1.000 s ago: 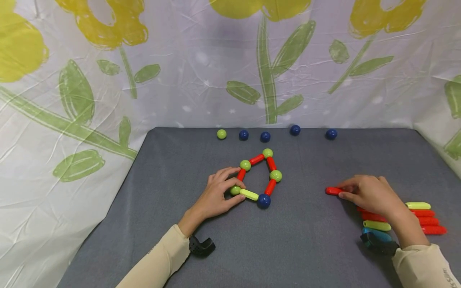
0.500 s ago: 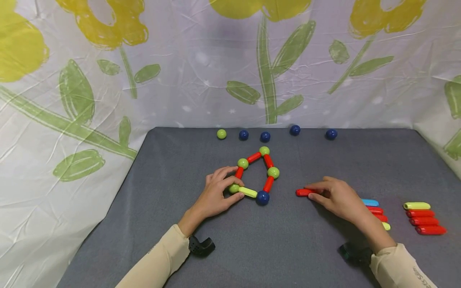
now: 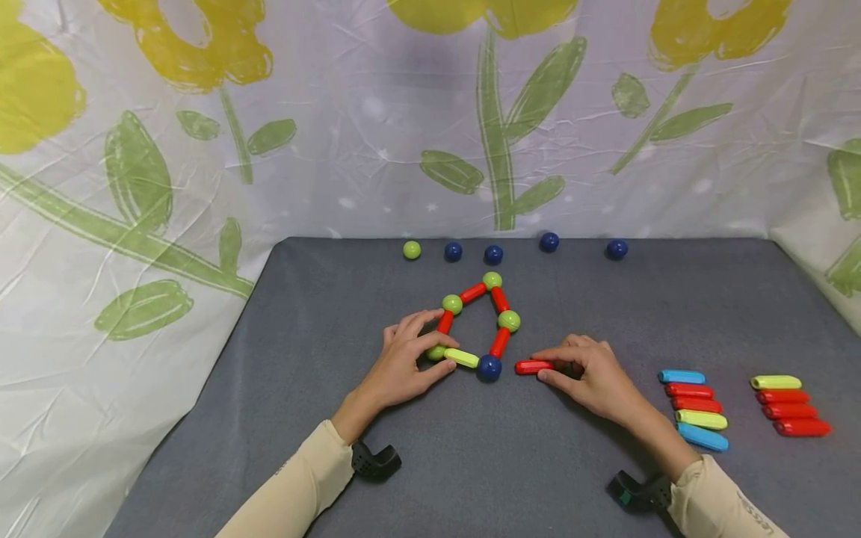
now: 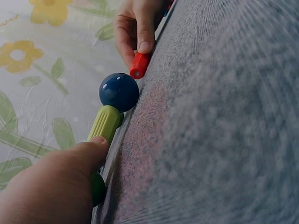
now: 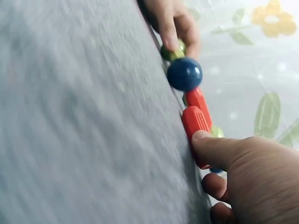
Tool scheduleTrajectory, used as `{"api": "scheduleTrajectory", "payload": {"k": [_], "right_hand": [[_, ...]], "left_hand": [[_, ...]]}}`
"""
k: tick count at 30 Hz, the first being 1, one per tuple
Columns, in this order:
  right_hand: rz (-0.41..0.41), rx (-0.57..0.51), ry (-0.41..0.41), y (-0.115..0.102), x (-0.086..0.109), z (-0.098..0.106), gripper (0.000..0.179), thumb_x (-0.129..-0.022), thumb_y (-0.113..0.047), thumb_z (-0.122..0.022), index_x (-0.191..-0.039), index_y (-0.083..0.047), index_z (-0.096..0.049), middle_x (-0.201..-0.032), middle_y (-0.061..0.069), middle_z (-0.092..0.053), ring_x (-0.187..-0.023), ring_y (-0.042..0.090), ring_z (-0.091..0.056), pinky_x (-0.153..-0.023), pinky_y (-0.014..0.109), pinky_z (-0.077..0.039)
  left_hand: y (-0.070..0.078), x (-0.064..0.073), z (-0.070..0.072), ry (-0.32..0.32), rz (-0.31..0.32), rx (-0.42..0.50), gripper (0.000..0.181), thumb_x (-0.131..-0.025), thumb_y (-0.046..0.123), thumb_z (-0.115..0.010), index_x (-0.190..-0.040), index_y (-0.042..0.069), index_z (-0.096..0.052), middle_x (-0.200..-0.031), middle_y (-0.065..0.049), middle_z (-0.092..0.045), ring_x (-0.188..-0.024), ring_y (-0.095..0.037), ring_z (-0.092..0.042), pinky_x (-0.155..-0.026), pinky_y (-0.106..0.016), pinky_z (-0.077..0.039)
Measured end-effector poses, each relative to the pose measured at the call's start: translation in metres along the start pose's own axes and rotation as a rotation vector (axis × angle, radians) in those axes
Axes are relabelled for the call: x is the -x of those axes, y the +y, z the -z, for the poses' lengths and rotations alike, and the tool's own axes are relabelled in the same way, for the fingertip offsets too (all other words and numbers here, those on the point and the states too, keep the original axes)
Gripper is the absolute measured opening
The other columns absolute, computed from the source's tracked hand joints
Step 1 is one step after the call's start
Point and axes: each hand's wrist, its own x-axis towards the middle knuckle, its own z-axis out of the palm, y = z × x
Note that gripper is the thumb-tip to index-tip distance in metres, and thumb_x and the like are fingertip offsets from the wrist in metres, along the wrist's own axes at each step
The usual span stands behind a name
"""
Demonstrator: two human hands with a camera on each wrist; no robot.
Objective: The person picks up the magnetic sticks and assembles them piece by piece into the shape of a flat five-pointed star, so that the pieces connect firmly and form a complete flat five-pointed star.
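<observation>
A ring of magnetic rods and balls lies on the grey table: red rods (image 3: 500,343), green balls (image 3: 509,321), one yellow-green rod (image 3: 463,358) and a blue ball (image 3: 489,368) at its near corner. My left hand (image 3: 407,357) pinches the yellow-green rod by its left end, where a green ball (image 3: 436,352) is partly covered by the fingers. Between thumb and fingers, my right hand (image 3: 592,379) holds a loose red magnetic rod (image 3: 534,367). That rod's free end points at the blue ball, a small gap apart; the left wrist view shows its round end.
Along the back edge sit a green ball (image 3: 412,249) and several blue balls (image 3: 494,255). To the right lie two stacks of rods, one with blue rods (image 3: 702,437) among red and yellow-green, another with red rods (image 3: 803,427) under a yellow-green one. A patterned cloth (image 3: 323,149) hangs behind.
My right hand has carried the red rod leftward from beside the rod stacks to near the blue ball. The ring has shifted slightly left and away, with my left hand still on it.
</observation>
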Motion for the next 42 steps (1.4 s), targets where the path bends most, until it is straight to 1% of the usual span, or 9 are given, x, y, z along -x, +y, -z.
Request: {"api": "scheduleTrajectory", "payload": {"k": [3,10,19,26,29,30,36,39,42], "right_hand": [[0.000,-0.011,0.009,-0.004,0.000,-0.005,0.027,-0.082,-0.016,-0.086,-0.107,-0.024,-0.081,-0.075,-0.016,-0.055,-0.067,0.005,-0.044,-0.072,0.028,-0.023],[-0.016,-0.019,0.015,-0.010,-0.001,-0.013,0.027,-0.082,-0.018,-0.085,-0.107,-0.027,-0.081,-0.077,-0.016,-0.056,-0.073,0.006,-0.048,-0.073,0.028,-0.022],[-0.010,-0.047,0.041,-0.012,0.001,-0.018,0.027,-0.081,-0.016,-0.086,-0.107,-0.025,-0.081,-0.078,-0.016,-0.059,-0.070,0.007,-0.044,-0.073,0.028,-0.021],[-0.011,-0.045,0.028,-0.011,0.002,-0.017,0.028,-0.083,-0.018,-0.085,-0.109,-0.025,-0.080,-0.080,-0.016,-0.059,-0.071,0.005,-0.043,-0.073,0.028,-0.022],[-0.002,-0.053,-0.012,-0.008,0.001,-0.012,0.029,-0.085,-0.019,-0.083,-0.113,-0.024,-0.079,-0.083,-0.016,-0.060,-0.072,0.005,-0.045,-0.074,0.028,-0.025],[0.001,-0.063,-0.031,-0.007,0.000,-0.009,0.030,-0.086,-0.019,-0.083,-0.115,-0.024,-0.078,-0.084,-0.016,-0.061,-0.072,0.005,-0.046,-0.074,0.028,-0.028],[0.021,-0.095,-0.136,0.006,-0.002,0.013,0.035,-0.087,-0.019,-0.082,-0.121,-0.022,-0.075,-0.093,-0.011,-0.065,-0.076,0.006,-0.052,-0.071,0.028,-0.041],[0.049,-0.069,-0.178,0.012,-0.002,0.023,0.037,-0.087,-0.020,-0.082,-0.123,-0.021,-0.075,-0.095,-0.009,-0.067,-0.078,0.007,-0.052,-0.071,0.027,-0.042],[0.070,-0.027,-0.197,0.017,-0.002,0.034,0.038,-0.086,-0.021,-0.083,-0.122,-0.021,-0.075,-0.093,-0.010,-0.067,-0.079,0.007,-0.052,-0.070,0.027,-0.041]], "left_hand": [[0.000,0.000,0.000,-0.004,0.004,-0.005,0.017,-0.094,0.041,-0.073,-0.110,0.035,-0.073,-0.157,-0.004,-0.046,-0.148,-0.030,-0.035,-0.104,-0.056,-0.026],[0.000,0.000,-0.001,-0.005,0.009,-0.003,0.017,-0.094,0.043,-0.072,-0.109,0.036,-0.073,-0.158,-0.003,-0.045,-0.149,-0.029,-0.034,-0.104,-0.055,-0.025],[0.002,-0.001,-0.002,-0.001,0.006,-0.008,0.016,-0.094,0.041,-0.073,-0.108,0.036,-0.073,-0.156,-0.003,-0.046,-0.147,-0.029,-0.036,-0.103,-0.055,-0.026],[0.003,0.000,-0.003,0.002,0.016,0.002,0.015,-0.093,0.041,-0.074,-0.108,0.036,-0.072,-0.157,-0.003,-0.046,-0.147,-0.030,-0.036,-0.103,-0.056,-0.026],[0.003,0.000,-0.003,0.004,0.024,0.011,0.015,-0.093,0.040,-0.074,-0.107,0.036,-0.072,-0.156,-0.003,-0.047,-0.147,-0.030,-0.036,-0.104,-0.057,-0.025],[0.003,0.000,-0.002,0.004,0.027,0.016,0.015,-0.093,0.039,-0.074,-0.107,0.035,-0.072,-0.156,-0.003,-0.047,-0.147,-0.030,-0.036,-0.105,-0.057,-0.025],[0.003,0.000,-0.002,-0.003,0.037,0.022,0.015,-0.093,0.039,-0.074,-0.107,0.035,-0.072,-0.157,-0.003,-0.046,-0.148,-0.030,-0.035,-0.106,-0.058,-0.025],[0.003,0.000,-0.002,-0.003,0.035,0.026,0.015,-0.093,0.039,-0.074,-0.107,0.035,-0.072,-0.157,-0.003,-0.046,-0.148,-0.031,-0.035,-0.106,-0.058,-0.024],[0.003,0.000,-0.002,0.005,0.032,0.030,0.014,-0.092,0.038,-0.074,-0.106,0.035,-0.072,-0.156,-0.003,-0.046,-0.148,-0.031,-0.036,-0.106,-0.059,-0.024]]}}
